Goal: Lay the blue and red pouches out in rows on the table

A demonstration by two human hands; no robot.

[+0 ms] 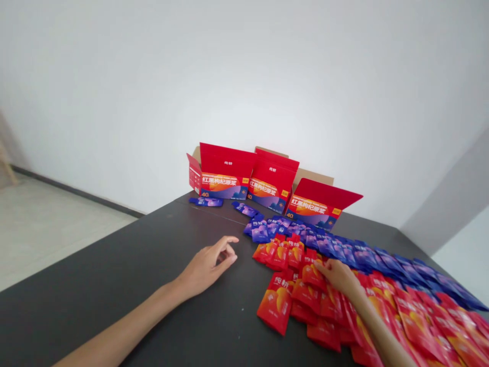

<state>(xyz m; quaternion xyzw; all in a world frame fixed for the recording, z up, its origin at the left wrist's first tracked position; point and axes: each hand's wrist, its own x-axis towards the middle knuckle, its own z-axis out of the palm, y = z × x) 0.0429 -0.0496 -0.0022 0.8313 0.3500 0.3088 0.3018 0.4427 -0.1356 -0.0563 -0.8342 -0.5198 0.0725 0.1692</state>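
My left hand (206, 266) hovers over the dark table (160, 275), its fingers curved and apart with nothing in them. Between the fingertips and thumb of my right hand (339, 276) is the edge of a red pouch (310, 272) with yellow-orange print. Many more red pouches (414, 318) lie heaped under and beyond that forearm. One red pouch (277, 300) sticks out at the left of the heap, nearest my left hand. Behind the red ones runs a long row of overlapping blue-purple pouches (347, 250).
Three red boxes with raised flaps stand at the back by the white wall (214, 76): a left box (223, 184), a middle box (267, 191) and a right box (311, 210). A few blue pouches (206, 202) lie before the left one. The table's left edge borders the floor (64, 214).
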